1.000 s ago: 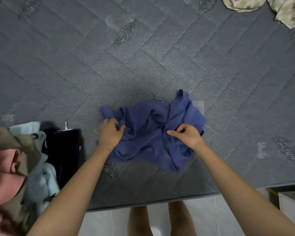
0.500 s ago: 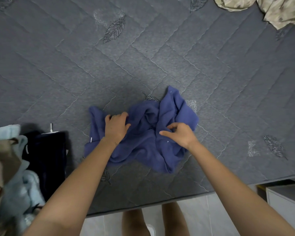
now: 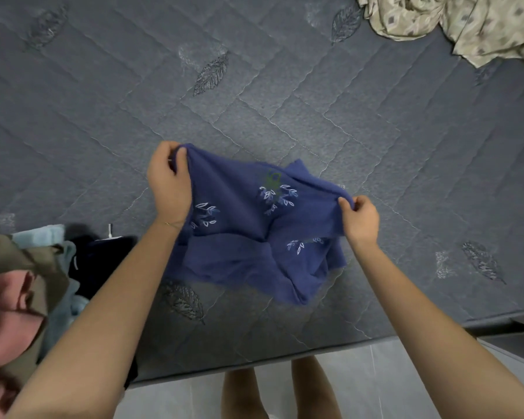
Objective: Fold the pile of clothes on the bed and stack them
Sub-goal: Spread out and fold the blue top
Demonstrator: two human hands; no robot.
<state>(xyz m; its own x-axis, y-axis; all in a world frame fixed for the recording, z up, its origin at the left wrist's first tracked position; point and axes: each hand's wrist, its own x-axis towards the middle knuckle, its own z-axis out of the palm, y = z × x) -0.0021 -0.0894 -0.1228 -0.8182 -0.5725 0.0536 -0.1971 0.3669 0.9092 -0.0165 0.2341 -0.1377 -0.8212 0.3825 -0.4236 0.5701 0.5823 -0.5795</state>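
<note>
A blue garment point(image 3: 242, 237) with small white leaf embroidery is stretched between both hands above the grey quilted bed point(image 3: 285, 101). My left hand point(image 3: 168, 181) grips its upper left edge. My right hand point(image 3: 359, 219) pinches the opposite edge at the right. The lower part of the cloth droops in folds onto the mattress. At the left edge lies the pile of clothes point(image 3: 22, 291), with pink, olive and light blue pieces and a dark navy item point(image 3: 103, 261) beside it.
A beige patterned cloth point(image 3: 454, 22) lies crumpled at the far right corner of the bed. The mattress front edge point(image 3: 285, 364) runs just before my legs, with pale floor tiles point(image 3: 375, 388) below. A grey piece of furniture point(image 3: 521, 337) shows at the right.
Both hands have taken hold of the blue garment's edges and lifted and spread it apart; its embroidered side now faces up. Before, it lay crumpled under my hands.
</note>
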